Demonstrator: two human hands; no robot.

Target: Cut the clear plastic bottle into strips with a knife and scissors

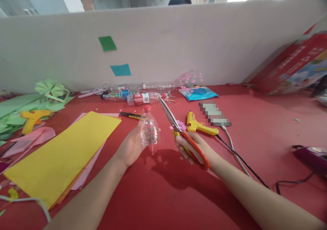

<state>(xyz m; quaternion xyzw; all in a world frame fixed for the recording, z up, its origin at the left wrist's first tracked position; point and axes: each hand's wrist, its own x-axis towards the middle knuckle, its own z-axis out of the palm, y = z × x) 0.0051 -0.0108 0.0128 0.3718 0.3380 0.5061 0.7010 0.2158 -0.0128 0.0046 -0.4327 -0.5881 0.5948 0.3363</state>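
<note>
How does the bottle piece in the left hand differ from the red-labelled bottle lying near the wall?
The bottle piece is only a cut-off top section, while the red-labelled bottle looks whole. The bottle piece is held upright, red cap up, in the left hand; the red-labelled bottle lies on its side on the red table, untouched. The bottle piece shows no label; the other carries one. Both are clear plastic.

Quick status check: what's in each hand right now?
Left hand grips cut bottle top, red cap up. Right hand holds scissors, blades shut, clear of bottle. Glue gun just behind.
</note>
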